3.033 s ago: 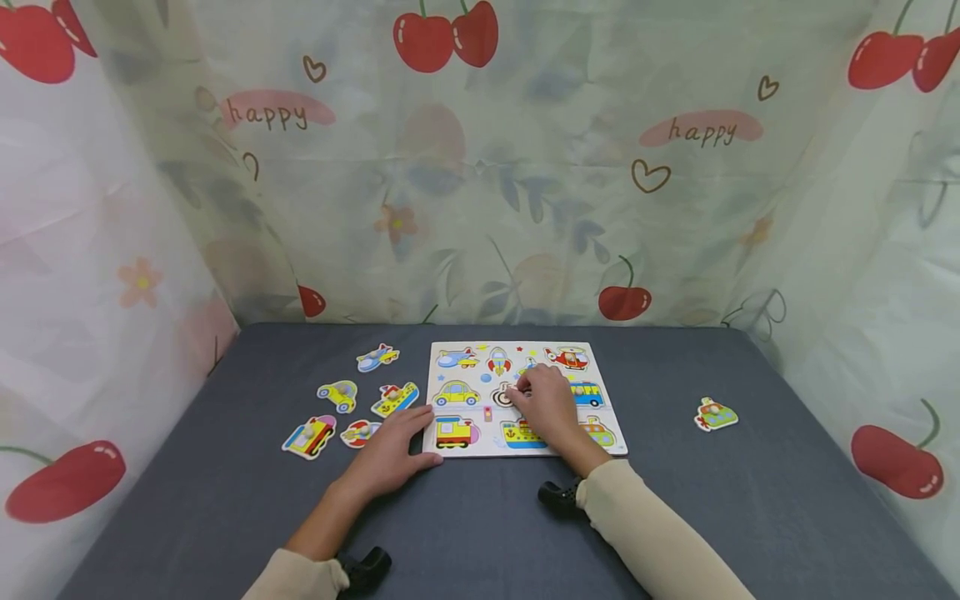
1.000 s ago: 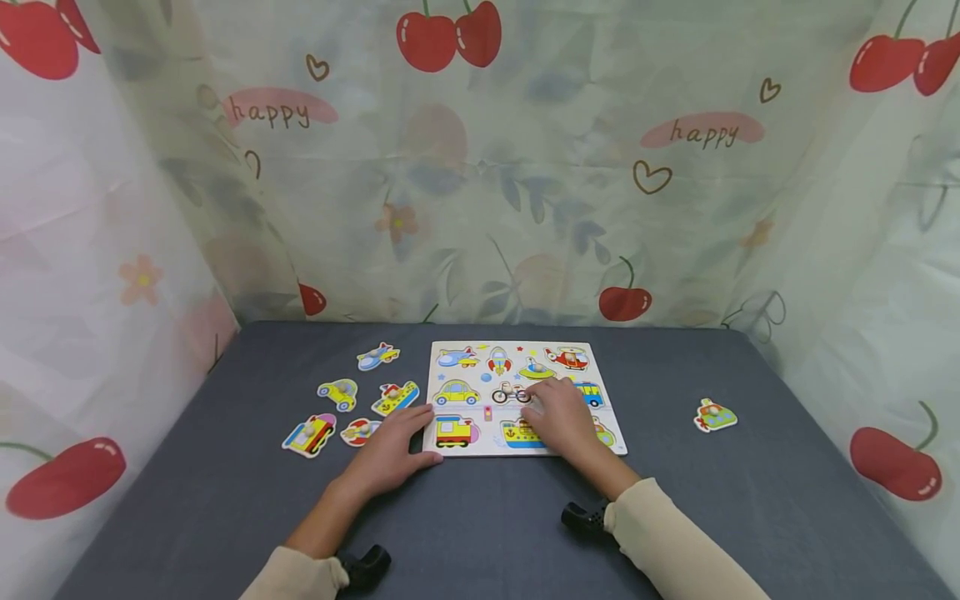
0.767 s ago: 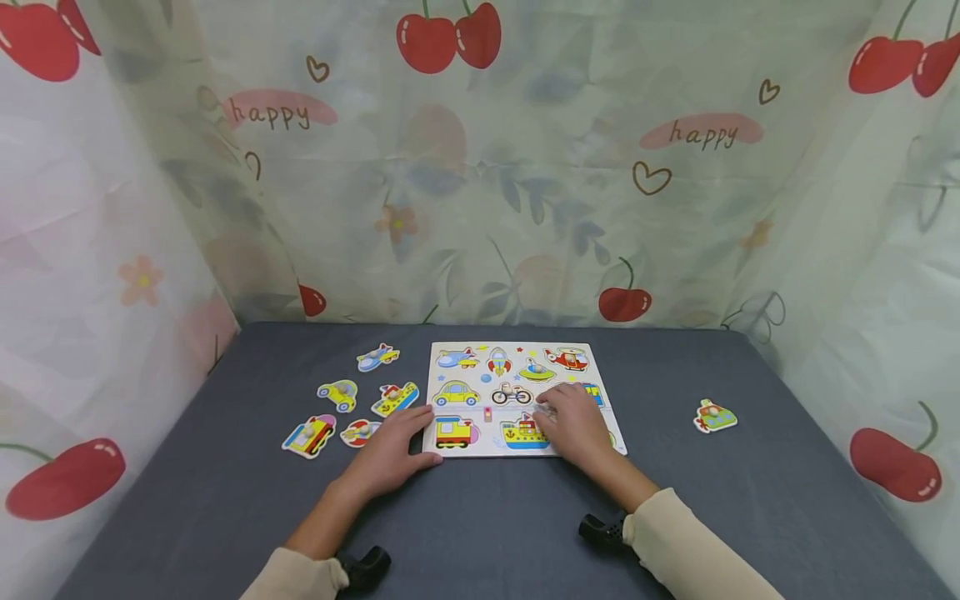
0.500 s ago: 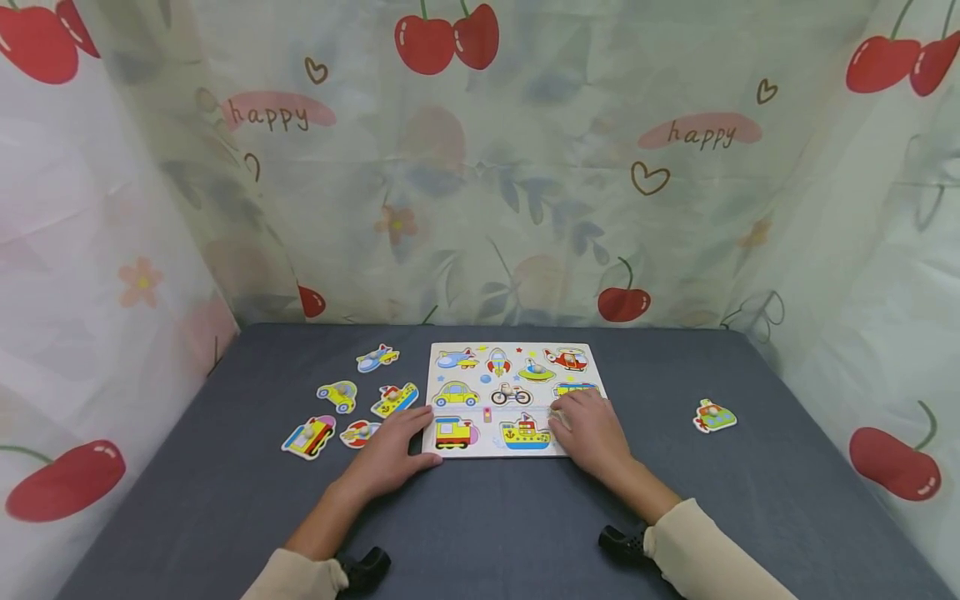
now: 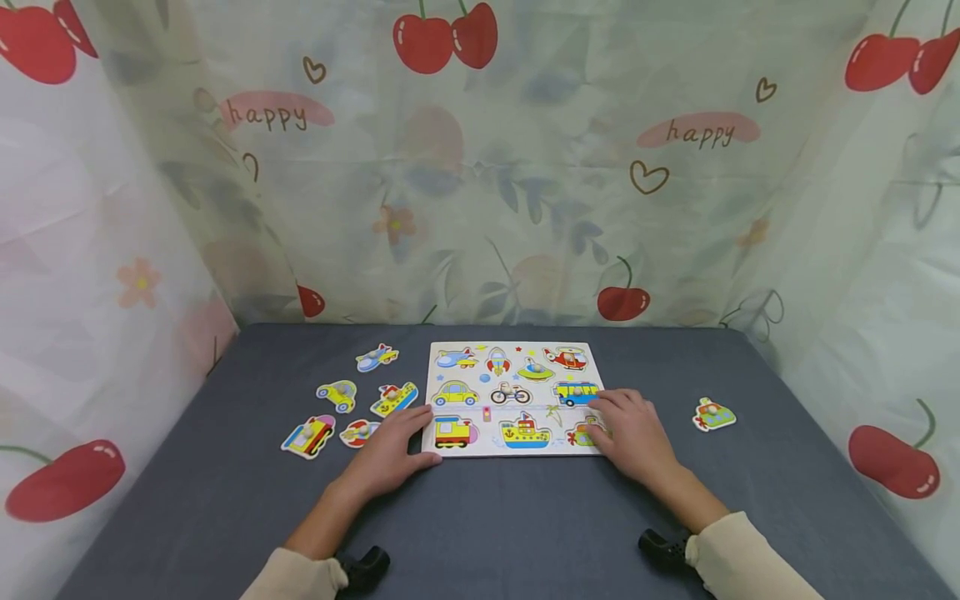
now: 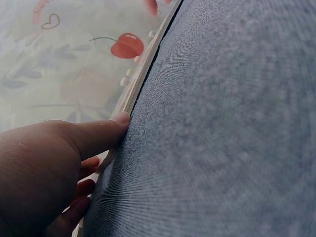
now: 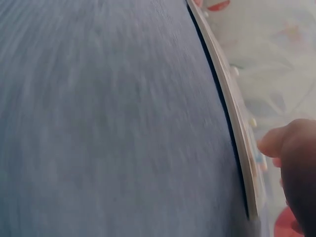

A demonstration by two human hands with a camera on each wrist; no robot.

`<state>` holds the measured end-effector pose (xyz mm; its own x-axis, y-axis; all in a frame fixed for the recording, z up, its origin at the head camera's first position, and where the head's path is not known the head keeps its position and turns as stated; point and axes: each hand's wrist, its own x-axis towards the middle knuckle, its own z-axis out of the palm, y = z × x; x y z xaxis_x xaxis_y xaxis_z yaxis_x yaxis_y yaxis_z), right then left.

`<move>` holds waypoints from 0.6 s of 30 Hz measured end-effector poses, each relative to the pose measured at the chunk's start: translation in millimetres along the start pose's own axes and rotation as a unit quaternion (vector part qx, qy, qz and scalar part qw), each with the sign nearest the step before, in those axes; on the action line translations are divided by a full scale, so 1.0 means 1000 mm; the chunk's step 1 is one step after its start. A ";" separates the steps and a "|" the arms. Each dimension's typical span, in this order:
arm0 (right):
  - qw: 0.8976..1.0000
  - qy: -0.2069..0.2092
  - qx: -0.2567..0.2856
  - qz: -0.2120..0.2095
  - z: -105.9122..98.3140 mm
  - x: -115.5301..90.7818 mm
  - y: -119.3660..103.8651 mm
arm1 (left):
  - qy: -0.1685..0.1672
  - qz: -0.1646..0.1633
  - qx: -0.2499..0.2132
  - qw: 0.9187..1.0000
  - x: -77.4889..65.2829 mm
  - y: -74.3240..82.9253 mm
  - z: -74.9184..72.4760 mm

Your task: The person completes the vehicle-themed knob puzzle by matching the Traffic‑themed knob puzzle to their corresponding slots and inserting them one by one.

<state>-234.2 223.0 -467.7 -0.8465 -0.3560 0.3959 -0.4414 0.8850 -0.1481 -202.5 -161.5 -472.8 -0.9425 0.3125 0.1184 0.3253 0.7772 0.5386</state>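
A white puzzle board [image 5: 489,442] with vehicle pictures lies mid-table. My left hand [image 5: 386,452] rests at its lower left corner; in the left wrist view the thumb [image 6: 101,134] touches the front edge. My right hand [image 5: 637,437] is at the board's right side, fingers loosely bent and holding nothing, partly covering the submarine picture [image 5: 581,432]. The right wrist view shows its thumb [image 7: 274,142] beside the board's edge; contact is unclear. The bicycle piece [image 5: 511,393] sits in the board's middle, with the bus piece [image 5: 576,393] to its right.
Left of the board lie loose knobbed pieces: an airplane [image 5: 377,358], a car [image 5: 337,396], a ship [image 5: 394,399], a train [image 5: 308,437] and a partly hidden red-and-yellow piece [image 5: 358,432]. A submarine piece [image 5: 714,415] lies to the right on the dark tablecloth [image 5: 480,533].
My right hand has moved from the bicycle piece rightward across the board to its right edge, uncovering the bicycle, the bus and part of the submarine picture. My left hand has stayed put.
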 end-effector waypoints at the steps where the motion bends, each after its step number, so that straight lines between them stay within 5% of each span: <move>1: 1.000 -0.004 -0.002 0.001 -0.002 -0.001 0.003 | -0.001 -0.001 0.000 1.000 0.000 0.000 0.000; 18: 1.000 -0.022 -0.007 -0.013 -0.014 -0.022 0.057 | -0.006 -0.008 0.003 1.000 0.000 0.001 0.000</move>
<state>-236.4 285.7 -472.7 -0.8472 -0.3914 0.3591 -0.4595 0.8792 -0.1257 -202.2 -161.0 -472.3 -0.9466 0.3064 0.1002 0.3109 0.7857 0.5348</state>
